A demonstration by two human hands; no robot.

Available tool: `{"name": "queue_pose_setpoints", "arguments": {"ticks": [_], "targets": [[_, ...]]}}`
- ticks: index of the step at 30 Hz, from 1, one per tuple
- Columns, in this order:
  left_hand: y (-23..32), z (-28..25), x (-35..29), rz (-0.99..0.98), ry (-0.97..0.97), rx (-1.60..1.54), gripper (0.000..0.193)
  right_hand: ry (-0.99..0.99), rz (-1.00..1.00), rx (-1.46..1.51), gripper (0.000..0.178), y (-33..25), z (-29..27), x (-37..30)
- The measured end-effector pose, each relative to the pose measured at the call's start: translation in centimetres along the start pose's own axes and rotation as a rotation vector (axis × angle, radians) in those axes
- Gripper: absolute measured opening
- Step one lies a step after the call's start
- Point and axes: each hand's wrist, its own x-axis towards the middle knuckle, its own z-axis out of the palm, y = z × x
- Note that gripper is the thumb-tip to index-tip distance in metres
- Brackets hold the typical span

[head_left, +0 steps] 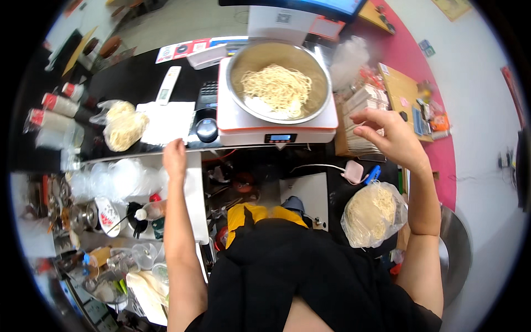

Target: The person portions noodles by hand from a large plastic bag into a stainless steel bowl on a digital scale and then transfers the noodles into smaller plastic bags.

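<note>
A large steel bowl (323,66) rests on a white kitchen scale (224,119) with a lit display, and a mound of pale noodles (276,88) lies in it. My right hand (395,138) is raised to the right of the scale, thumb and curled fingers apart, with nothing seen between them. At the counter's front edge, my left hand (175,157) is closed beside a white sheet (171,119); what its fingers hold, if anything, is hidden. Left of the sheet, clear bags of noodles (126,130) sit on the black counter.
A larger bag of noodles (376,216) lies on the lower black surface at right, near a pink charger (353,172). A white handheld device (168,86) lies behind the sheet. Stacked cups (58,105) line the far left. A box of wrapped chopsticks (362,130) stands right of the scale.
</note>
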Motion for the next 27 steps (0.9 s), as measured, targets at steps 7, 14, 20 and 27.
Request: {"name": "queue_pose_setpoints", "arguments": {"ticks": [7,14,20,27], "targets": [[-1.8,0.6,8.0,0.022,-0.092,0.206,0.033,-0.071,0.201,0.089,0.026,0.6,0.1,-4.1],[-3.5,1.2,9.1,0.029,-0.17,0.211,0.023,-0.099,0.208,0.155,0.025,0.8,2.6,-4.6],[-7.2,1.7,9.7,0.027,-0.102,-0.201,0.027,-0.255,0.109,0.135,0.027,-1.8,5.7,-1.9],[-3.8,-3.8,10.2,-0.213,-0.29,-0.622,0.022,-0.163,-0.226,0.26,0.015,-5.0,18.0,7.9]]}}
